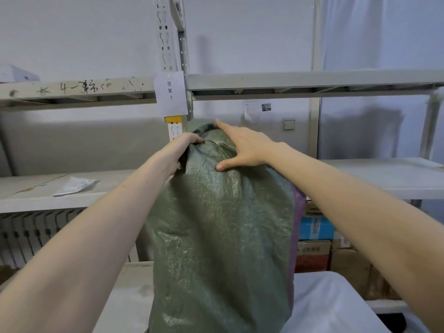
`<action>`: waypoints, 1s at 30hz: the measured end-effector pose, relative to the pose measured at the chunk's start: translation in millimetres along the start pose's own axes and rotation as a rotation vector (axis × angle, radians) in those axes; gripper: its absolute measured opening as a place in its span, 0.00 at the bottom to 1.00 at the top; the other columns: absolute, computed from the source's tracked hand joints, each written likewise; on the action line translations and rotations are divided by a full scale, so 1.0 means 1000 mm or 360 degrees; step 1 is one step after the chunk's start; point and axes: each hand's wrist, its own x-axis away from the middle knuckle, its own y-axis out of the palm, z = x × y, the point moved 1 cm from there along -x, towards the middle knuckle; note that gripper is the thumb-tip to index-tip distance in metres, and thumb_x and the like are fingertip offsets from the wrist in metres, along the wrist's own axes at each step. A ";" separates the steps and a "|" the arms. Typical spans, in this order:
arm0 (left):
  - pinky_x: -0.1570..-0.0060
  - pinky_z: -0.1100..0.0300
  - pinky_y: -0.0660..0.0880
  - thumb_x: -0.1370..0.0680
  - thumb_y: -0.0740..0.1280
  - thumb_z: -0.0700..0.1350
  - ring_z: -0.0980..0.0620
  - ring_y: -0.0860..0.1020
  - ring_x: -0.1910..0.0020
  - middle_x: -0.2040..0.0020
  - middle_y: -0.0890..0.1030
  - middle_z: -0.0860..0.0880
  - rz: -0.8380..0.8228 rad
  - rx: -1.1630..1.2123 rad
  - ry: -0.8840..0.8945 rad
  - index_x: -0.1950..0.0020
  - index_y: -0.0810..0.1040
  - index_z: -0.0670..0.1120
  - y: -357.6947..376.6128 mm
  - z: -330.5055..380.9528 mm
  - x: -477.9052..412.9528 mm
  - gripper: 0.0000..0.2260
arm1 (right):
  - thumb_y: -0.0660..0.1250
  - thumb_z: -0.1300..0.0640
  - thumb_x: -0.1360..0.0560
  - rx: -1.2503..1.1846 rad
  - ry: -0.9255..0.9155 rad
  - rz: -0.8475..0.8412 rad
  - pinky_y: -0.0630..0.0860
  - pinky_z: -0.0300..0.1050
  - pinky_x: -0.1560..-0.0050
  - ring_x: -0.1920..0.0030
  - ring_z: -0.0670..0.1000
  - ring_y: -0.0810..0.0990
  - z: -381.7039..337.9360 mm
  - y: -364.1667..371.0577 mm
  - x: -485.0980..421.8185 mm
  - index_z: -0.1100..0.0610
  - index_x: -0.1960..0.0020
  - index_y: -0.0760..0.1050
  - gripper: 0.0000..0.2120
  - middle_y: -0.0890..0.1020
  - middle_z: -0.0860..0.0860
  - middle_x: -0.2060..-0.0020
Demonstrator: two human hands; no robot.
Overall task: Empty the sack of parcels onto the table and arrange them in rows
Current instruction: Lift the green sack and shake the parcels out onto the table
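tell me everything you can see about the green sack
The green sack is a tall bag of woven plastic-looking fabric, dull green with a slight sheen and many creases. It stands upright and bulging, clearly full, in front of the metal shelving. Its top is bunched and folded over. The left hand grips the gathered top edge, while the right hand rests spread on the upper front. A purple layer shows along its right side. Its base is out of view.

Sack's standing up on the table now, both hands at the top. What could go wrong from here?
Only the left hand grips the green sack; the right hand lies flat and open on it, so it might topple or slip. Tipped quickly, parcels could slide off the white table edge toward the cardboard boxes.
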 end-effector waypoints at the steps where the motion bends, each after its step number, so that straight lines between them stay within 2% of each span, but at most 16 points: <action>1: 0.43 0.52 0.74 0.30 0.70 0.50 0.44 0.81 0.51 0.48 0.84 0.44 -0.0025 -0.0061 -0.0006 0.48 0.80 0.46 -0.002 0.000 0.001 0.14 | 0.67 0.28 0.34 -0.0021 0.0024 -0.0038 0.68 0.55 0.32 0.28 0.56 0.65 0.000 0.000 -0.002 0.52 0.21 0.44 0.55 0.63 0.54 0.25; 4: 0.45 0.54 0.73 0.27 0.71 0.53 0.47 0.77 0.47 0.42 0.80 0.46 0.0077 -0.0180 0.0057 0.46 0.77 0.45 -0.003 0.000 0.005 0.16 | 0.62 0.32 0.27 0.0061 0.0091 -0.0092 0.73 0.50 0.44 0.38 0.58 0.75 0.002 0.003 -0.007 0.55 0.28 0.65 0.37 0.76 0.56 0.36; 6: 0.45 0.53 0.70 0.29 0.74 0.55 0.46 0.72 0.40 0.35 0.72 0.45 0.0307 -0.0398 0.0298 0.35 0.69 0.44 -0.006 0.001 0.005 0.29 | 0.60 0.35 0.24 0.0114 0.0122 0.0031 0.70 0.48 0.53 0.44 0.59 0.78 0.003 0.009 -0.009 0.55 0.41 0.73 0.25 0.80 0.56 0.45; 7: 0.40 0.52 0.69 0.31 0.75 0.57 0.45 0.69 0.34 0.29 0.67 0.44 0.0311 -0.0581 0.0461 0.28 0.63 0.45 -0.009 0.002 0.008 0.38 | 0.60 0.37 0.23 0.0138 0.0140 0.0105 0.68 0.47 0.56 0.46 0.59 0.79 0.001 0.012 -0.010 0.55 0.47 0.74 0.21 0.81 0.56 0.47; 9: 0.29 0.48 0.61 0.36 0.77 0.60 0.43 0.58 0.25 0.23 0.56 0.43 -0.0020 -0.1069 0.0582 0.22 0.50 0.50 -0.010 0.005 0.014 0.52 | 0.59 0.39 0.22 0.0157 0.0166 0.0225 0.66 0.47 0.57 0.49 0.59 0.79 -0.005 0.018 -0.011 0.53 0.56 0.71 0.17 0.82 0.56 0.51; 10: 0.27 0.46 0.58 0.38 0.77 0.61 0.43 0.55 0.24 0.22 0.53 0.43 -0.0173 -0.1333 0.0544 0.21 0.46 0.53 -0.010 0.004 0.014 0.56 | 0.59 0.40 0.21 0.0124 0.0179 0.0262 0.65 0.48 0.57 0.51 0.59 0.79 -0.007 0.021 -0.012 0.52 0.60 0.69 0.17 0.82 0.55 0.54; 12: 0.26 0.42 0.56 0.41 0.77 0.64 0.41 0.52 0.23 0.22 0.50 0.42 -0.0200 -0.1638 0.0497 0.21 0.40 0.54 -0.012 0.002 0.012 0.61 | 0.60 0.41 0.21 -0.0074 0.0217 0.0311 0.64 0.48 0.58 0.55 0.57 0.78 -0.014 0.023 -0.011 0.49 0.66 0.67 0.18 0.80 0.52 0.61; 14: 0.27 0.40 0.57 0.49 0.76 0.70 0.42 0.54 0.23 0.21 0.52 0.44 -0.0103 -0.1578 0.0540 0.21 0.41 0.54 -0.013 0.000 0.005 0.67 | 0.62 0.44 0.22 -0.0477 0.0240 0.0335 0.67 0.48 0.60 0.61 0.55 0.76 -0.021 0.025 -0.008 0.48 0.69 0.67 0.19 0.76 0.49 0.69; 16: 0.28 0.38 0.59 0.57 0.73 0.75 0.43 0.61 0.25 0.23 0.61 0.47 -0.0068 -0.1516 0.0555 0.22 0.50 0.52 -0.013 -0.001 -0.006 0.70 | 0.65 0.47 0.22 -0.0906 0.0235 0.0352 0.68 0.47 0.61 0.66 0.52 0.74 -0.023 0.026 -0.005 0.50 0.70 0.69 0.19 0.75 0.48 0.72; 18: 0.32 0.37 0.63 0.58 0.69 0.76 0.44 0.71 0.33 0.32 0.74 0.49 0.0029 -0.1490 0.0548 0.29 0.67 0.51 -0.011 0.000 -0.018 0.61 | 0.66 0.50 0.22 -0.1130 0.0245 0.0333 0.66 0.45 0.63 0.70 0.47 0.72 -0.020 0.026 -0.003 0.52 0.71 0.70 0.19 0.74 0.46 0.74; 20: 0.33 0.36 0.64 0.50 0.69 0.75 0.45 0.76 0.43 0.48 0.80 0.50 0.0180 -0.1464 0.0552 0.46 0.80 0.51 -0.005 0.003 -0.028 0.41 | 0.66 0.49 0.22 -0.1091 0.0242 0.0285 0.67 0.45 0.62 0.67 0.47 0.73 -0.016 0.022 -0.002 0.53 0.66 0.74 0.16 0.76 0.47 0.70; 21: 0.34 0.36 0.64 0.46 0.69 0.73 0.45 0.77 0.48 0.56 0.80 0.51 0.0245 -0.1459 0.0557 0.54 0.81 0.50 -0.003 0.004 -0.031 0.32 | 0.66 0.46 0.23 -0.0944 0.0247 0.0281 0.70 0.46 0.58 0.61 0.49 0.76 -0.013 0.019 -0.002 0.55 0.59 0.76 0.13 0.79 0.49 0.64; 23: 0.35 0.36 0.66 0.40 0.69 0.68 0.44 0.78 0.53 0.64 0.78 0.50 0.0314 -0.1415 0.0554 0.64 0.79 0.48 0.001 0.003 -0.034 0.23 | 0.65 0.41 0.24 -0.0414 0.0263 0.0361 0.72 0.50 0.44 0.45 0.52 0.77 -0.006 0.016 0.002 0.55 0.41 0.73 0.20 0.79 0.52 0.46; 24: 0.34 0.35 0.65 0.36 0.70 0.66 0.43 0.78 0.53 0.66 0.77 0.50 0.0330 -0.1395 0.0539 0.65 0.78 0.47 0.000 0.001 -0.036 0.22 | 0.63 0.40 0.24 -0.0129 0.0210 0.0481 0.71 0.53 0.40 0.41 0.53 0.75 -0.001 0.015 0.008 0.54 0.37 0.71 0.23 0.77 0.52 0.42; 27: 0.35 0.39 0.67 0.29 0.70 0.62 0.43 0.78 0.51 0.63 0.78 0.48 0.0341 -0.1350 0.0429 0.61 0.80 0.44 -0.008 -0.003 -0.039 0.20 | 0.56 0.37 0.24 0.0482 -0.0035 0.0743 0.66 0.59 0.36 0.42 0.56 0.76 0.010 0.025 0.034 0.52 0.35 0.71 0.25 0.77 0.54 0.43; 30: 0.44 0.50 0.76 0.32 0.73 0.63 0.43 0.80 0.48 0.51 0.81 0.44 0.0068 -0.0934 0.0253 0.46 0.80 0.40 -0.019 -0.010 -0.035 0.28 | 0.53 0.29 0.27 0.0293 0.0226 0.0352 0.58 0.70 0.32 0.30 0.58 0.66 0.019 0.052 0.048 0.43 0.25 0.55 0.35 0.68 0.56 0.32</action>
